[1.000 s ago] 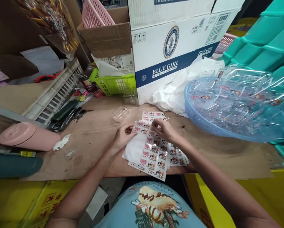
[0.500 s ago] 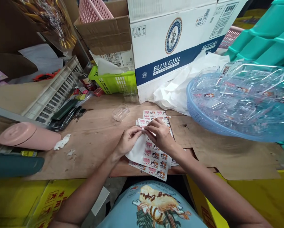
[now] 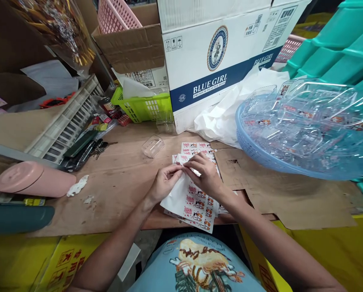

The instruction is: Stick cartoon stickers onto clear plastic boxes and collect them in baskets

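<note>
The uppermost printed sheet, bearing rows of cat motifs beside a blank white strip, lies aslant near the front edge of the work table, over further printed sheets; these show only at the margins, so their number cannot be told. The left hand pinches the sheet's upper left margin between thumb and forefinger. The right hand meets it there, thumb and forefinger drawn close at the tips — whether they grip the margin or merely touch it cannot be told, the point of contact being too small to make out. The right hand also conceals the upper right portion of the sheet. Beyond the left hand rests a clear plastic container, its outline faint against the table. At right, a blue basket holds overlapping clear containers, individually hard to distinguish, some carrying a similar cat motif; they obscure much of its interior. A white carton stands behind — its top is cut off by the upper border
</note>
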Demonstrator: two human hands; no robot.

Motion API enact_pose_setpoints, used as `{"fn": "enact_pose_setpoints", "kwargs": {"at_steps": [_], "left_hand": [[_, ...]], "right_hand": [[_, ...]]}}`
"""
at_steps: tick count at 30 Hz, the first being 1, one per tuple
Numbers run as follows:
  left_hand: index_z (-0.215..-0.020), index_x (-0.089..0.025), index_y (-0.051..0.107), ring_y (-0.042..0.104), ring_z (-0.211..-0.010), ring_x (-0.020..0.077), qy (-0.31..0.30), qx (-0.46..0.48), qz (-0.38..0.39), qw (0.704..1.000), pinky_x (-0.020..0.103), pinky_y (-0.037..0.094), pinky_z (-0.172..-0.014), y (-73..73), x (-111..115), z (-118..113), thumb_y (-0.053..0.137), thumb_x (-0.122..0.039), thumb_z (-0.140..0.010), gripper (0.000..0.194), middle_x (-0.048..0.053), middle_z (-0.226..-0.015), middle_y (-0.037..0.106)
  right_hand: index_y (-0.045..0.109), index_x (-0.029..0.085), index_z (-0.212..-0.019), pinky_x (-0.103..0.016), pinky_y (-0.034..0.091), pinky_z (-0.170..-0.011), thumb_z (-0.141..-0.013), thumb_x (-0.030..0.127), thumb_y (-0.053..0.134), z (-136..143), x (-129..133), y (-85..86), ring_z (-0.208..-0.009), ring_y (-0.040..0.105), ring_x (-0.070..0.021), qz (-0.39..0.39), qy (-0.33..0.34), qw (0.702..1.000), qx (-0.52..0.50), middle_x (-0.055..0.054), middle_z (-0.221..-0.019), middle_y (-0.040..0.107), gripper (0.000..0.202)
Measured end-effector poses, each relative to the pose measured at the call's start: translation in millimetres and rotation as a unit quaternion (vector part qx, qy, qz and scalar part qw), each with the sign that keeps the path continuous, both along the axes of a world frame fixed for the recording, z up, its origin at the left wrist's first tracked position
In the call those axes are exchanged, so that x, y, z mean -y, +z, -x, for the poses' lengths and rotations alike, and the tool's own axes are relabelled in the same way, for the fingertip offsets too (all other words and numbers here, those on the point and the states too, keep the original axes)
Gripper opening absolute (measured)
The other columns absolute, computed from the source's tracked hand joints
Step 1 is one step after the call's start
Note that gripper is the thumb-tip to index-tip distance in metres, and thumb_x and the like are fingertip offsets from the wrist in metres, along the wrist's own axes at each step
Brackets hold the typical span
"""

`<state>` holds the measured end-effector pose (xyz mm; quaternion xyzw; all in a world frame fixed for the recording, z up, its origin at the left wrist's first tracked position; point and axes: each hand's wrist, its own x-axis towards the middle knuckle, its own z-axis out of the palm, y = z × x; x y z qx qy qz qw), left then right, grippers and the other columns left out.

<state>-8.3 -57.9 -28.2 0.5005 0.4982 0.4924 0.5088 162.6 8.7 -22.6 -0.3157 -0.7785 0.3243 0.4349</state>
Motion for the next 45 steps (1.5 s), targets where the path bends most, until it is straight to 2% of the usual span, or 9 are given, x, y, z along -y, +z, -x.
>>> {"fn": "enact_pose_setpoints", "kwargs": {"at_steps": [8, 13, 18, 23, 28, 33, 37, 43, 45], "left_hand": [[-0.092, -0.015, 0.074, 0.061, -0.074, 0.0163, 0.032, -0.005, 0.040, 0.999, 0.026, 0.049, -0.067, -12.2, 2.0, 6.4, 0.068, -0.036, -0.082, 0.024, 0.005, -0.086, 0.071], [-0.119, -0.022, 0.069, 0.055, -0.114, 0.0249, 0.176, -0.223, -0.098, 0.954, 0.039, 0.042, -0.104, -13.7, -1.4, 2.8, 0.064, -0.019, -0.079, 0.041, 0.009, -0.115, 0.062], [-0.117, -0.019, 0.069, 0.056, -0.122, 0.0231, -0.007, 0.095, -0.015, 0.995, 0.038, 0.039, -0.110, 11.4, -7.9, -21.7, 0.061, -0.009, -0.073, 0.046, 0.008, -0.124, 0.065], [-0.109, -0.019, 0.073, 0.056, -0.124, 0.0229, -0.007, 0.268, 0.052, 0.962, 0.040, 0.035, -0.114, 19.8, -1.6, -26.3, 0.065, -0.007, -0.068, 0.043, 0.007, -0.122, 0.069], [-0.123, -0.021, 0.066, 0.051, -0.131, 0.0258, 0.057, 0.016, -0.067, 0.996, 0.042, 0.036, -0.114, 15.6, -4.5, -7.4, 0.066, -0.020, -0.081, 0.043, 0.011, -0.138, 0.057], [-0.145, -0.016, 0.043, 0.031, -0.142, 0.0379, 0.297, -0.343, -0.129, 0.882, 0.056, 0.021, -0.117, 15.8, -50.8, 67.5, 0.079, -0.037, -0.071, 0.086, 0.021, -0.145, 0.044], [-0.143, -0.011, 0.043, 0.047, -0.129, 0.0411, 0.182, -0.255, -0.001, 0.950, 0.061, 0.031, -0.109, 18.2, -70.4, 91.6, 0.087, -0.037, -0.057, 0.100, 0.023, -0.130, 0.058], [-0.130, -0.021, 0.061, 0.063, -0.112, 0.0239, -0.095, -0.090, 0.004, 0.991, 0.037, 0.050, -0.097, 45.0, -31.9, 52.2, 0.081, -0.032, -0.070, 0.064, 0.012, -0.124, 0.066], [-0.128, -0.022, 0.061, 0.063, -0.110, 0.0207, -0.052, -0.008, -0.007, 0.999, 0.033, 0.050, -0.095, 48.1, -21.0, 39.1, 0.084, -0.028, -0.068, 0.065, 0.010, -0.123, 0.066]], "right_hand": [[0.061, 0.018, -0.073, -0.028, 0.045, -0.058, -0.090, 0.041, 0.058, -7.6, -19.4, -4.7, -0.059, 0.052, -0.0144, 0.134, -0.138, 0.974, -0.117, -0.002, -0.065, 0.060, 0.028], [0.058, 0.021, -0.077, -0.032, 0.045, -0.064, -0.092, 0.036, 0.057, -15.8, -20.2, 5.2, -0.064, 0.051, -0.0161, 0.065, -0.227, 0.961, -0.145, -0.002, -0.071, 0.057, 0.021], [0.068, 0.021, -0.093, -0.045, 0.046, -0.088, -0.095, 0.023, 0.052, -3.5, 10.6, 9.4, -0.090, 0.059, -0.0238, -0.110, -0.050, 0.993, 0.004, -0.008, -0.091, 0.070, 0.016], [0.071, 0.022, -0.101, -0.039, 0.051, -0.085, -0.094, 0.035, 0.059, -8.7, 14.2, 6.1, -0.097, 0.064, -0.0226, 0.120, -0.111, 0.977, -0.137, -0.008, -0.102, 0.070, 0.020], [0.072, 0.020, -0.078, -0.034, 0.050, -0.074, -0.088, 0.037, 0.068, -22.3, 4.3, 12.9, -0.079, 0.061, -0.0194, 0.158, -0.117, 0.964, -0.180, -0.005, -0.081, 0.066, 0.020], [0.075, 0.024, -0.098, -0.039, 0.048, -0.088, -0.092, 0.032, 0.063, -29.9, 10.1, 28.2, -0.096, 0.060, -0.0221, 0.070, -0.161, 0.969, -0.173, -0.007, -0.099, 0.064, 0.015], [0.052, 0.031, -0.140, -0.047, 0.047, -0.098, -0.093, 0.033, 0.061, -17.3, 21.2, 24.4, -0.112, 0.059, -0.0251, 0.065, -0.055, 0.991, -0.106, -0.011, -0.124, 0.060, 0.048], [0.008, 0.033, -0.158, -0.047, 0.054, -0.091, -0.073, 0.040, 0.082, -3.6, 7.3, 23.7, -0.115, 0.060, -0.0289, 0.219, 0.069, 0.966, -0.119, -0.016, -0.131, 0.058, 0.113], [0.004, 0.031, -0.158, -0.042, 0.056, -0.087, -0.074, 0.040, 0.080, 1.9, 2.8, 26.3, -0.104, 0.065, -0.0248, 0.237, 0.058, 0.951, -0.192, -0.012, -0.116, 0.065, 0.114]]}}
